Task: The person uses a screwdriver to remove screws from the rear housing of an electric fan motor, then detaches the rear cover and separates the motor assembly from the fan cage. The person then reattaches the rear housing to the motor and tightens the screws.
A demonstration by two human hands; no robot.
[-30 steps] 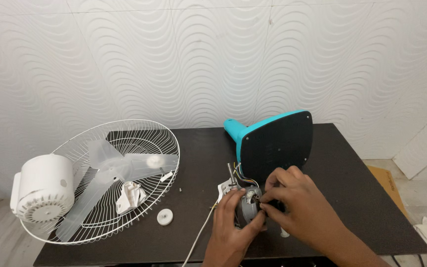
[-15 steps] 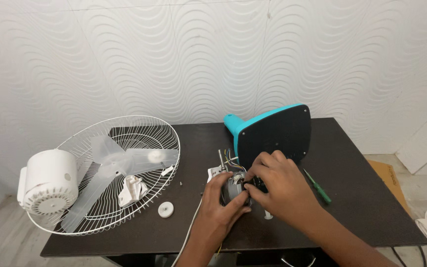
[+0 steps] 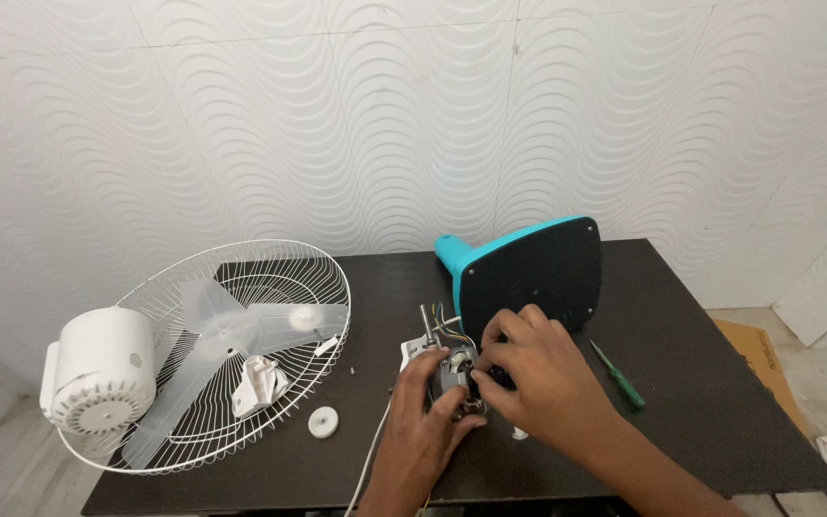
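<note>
My left hand [image 3: 430, 418] grips a small grey fan motor [image 3: 454, 371] with wires and a metal shaft [image 3: 427, 324] sticking up from it. My right hand [image 3: 536, 369] rests on the motor's right side, fingers pinched on it. Just behind the hands the turquoise fan base [image 3: 526, 273] lies tipped over, its black underside facing me. A green screwdriver [image 3: 619, 375] lies on the dark table [image 3: 701, 383] to the right of my right hand.
A white wire fan guard [image 3: 327, 287] at the left holds clear blades [image 3: 208, 330] and a crumpled white cloth [image 3: 258, 381]. A white motor cover [image 3: 102, 369] sits at its left rim. A white round cap [image 3: 323, 421] and a white cord [image 3: 370, 460] lie near the front.
The view has lifted, so everything sits lower in frame. My hands stay on the motor with slight finger shifts. The green screwdriver lies on the table beside my right hand.
</note>
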